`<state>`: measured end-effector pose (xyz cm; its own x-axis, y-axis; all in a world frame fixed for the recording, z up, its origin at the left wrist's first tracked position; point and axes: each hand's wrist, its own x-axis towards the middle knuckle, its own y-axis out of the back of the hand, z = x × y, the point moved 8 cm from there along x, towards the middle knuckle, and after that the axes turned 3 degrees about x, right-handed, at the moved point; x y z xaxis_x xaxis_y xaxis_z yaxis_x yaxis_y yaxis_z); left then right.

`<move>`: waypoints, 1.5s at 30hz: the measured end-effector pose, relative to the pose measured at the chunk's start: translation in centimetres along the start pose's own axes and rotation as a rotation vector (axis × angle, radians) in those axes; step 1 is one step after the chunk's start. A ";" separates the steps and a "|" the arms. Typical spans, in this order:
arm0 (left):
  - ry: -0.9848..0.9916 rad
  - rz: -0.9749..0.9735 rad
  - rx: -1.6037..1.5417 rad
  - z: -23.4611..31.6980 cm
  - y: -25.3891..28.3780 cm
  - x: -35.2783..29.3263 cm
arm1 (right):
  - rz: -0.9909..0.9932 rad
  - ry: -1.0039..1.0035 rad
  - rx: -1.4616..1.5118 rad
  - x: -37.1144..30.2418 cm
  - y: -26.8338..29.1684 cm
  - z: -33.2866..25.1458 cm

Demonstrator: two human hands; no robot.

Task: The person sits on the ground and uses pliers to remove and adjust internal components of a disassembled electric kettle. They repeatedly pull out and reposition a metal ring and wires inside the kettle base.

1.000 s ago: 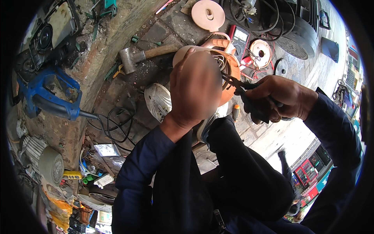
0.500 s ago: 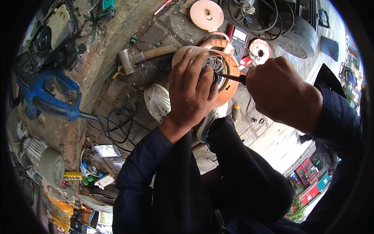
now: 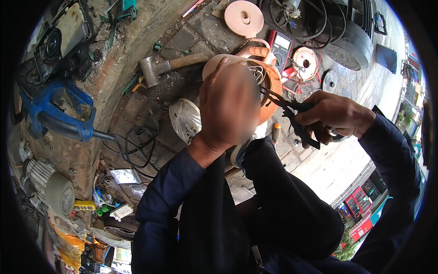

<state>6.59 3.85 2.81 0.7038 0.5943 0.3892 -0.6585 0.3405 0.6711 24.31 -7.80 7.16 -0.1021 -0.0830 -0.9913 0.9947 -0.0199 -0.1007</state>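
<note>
An orange appliance body (image 3: 273,84) with a handle and pale wires inside its open end lies in front of my knees. Laid over it, my left hand (image 3: 228,107) holds the body; blur covers most of its fingers. My right hand (image 3: 335,114) grips dark-handled long-nose pliers (image 3: 287,109). Their slim jaws are parted and point at the open end, close beside my left hand. What lies under the left hand is hidden. Beyond the body are a round pink lid (image 3: 243,18) and a pink ring-shaped part (image 3: 305,62) with red wires.
A hammer (image 3: 171,65) lies beyond my left hand, with a red-edged multimeter (image 3: 279,44) beyond the body. An orange-handled screwdriver (image 3: 276,132) rests near my knee. At left are a blue power tool (image 3: 64,112) and its black cord; a large grey motor (image 3: 346,50) stands far right.
My right hand has moved right and slightly down, turning so the pliers now show with jaws apart and drawn back a little. My left hand stays on the body but has become blurred.
</note>
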 end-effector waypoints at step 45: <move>0.005 -0.005 0.004 -0.1 -0.3 -0.2 | 0.476 0.605 -1.647 -4.7 -5.8 -7.9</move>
<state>6.62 3.77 2.47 0.7058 0.5960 0.3828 -0.6540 0.3408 0.6753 19.07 0.52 11.70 -0.1930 0.5538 -0.8100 -0.0337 0.8213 0.5695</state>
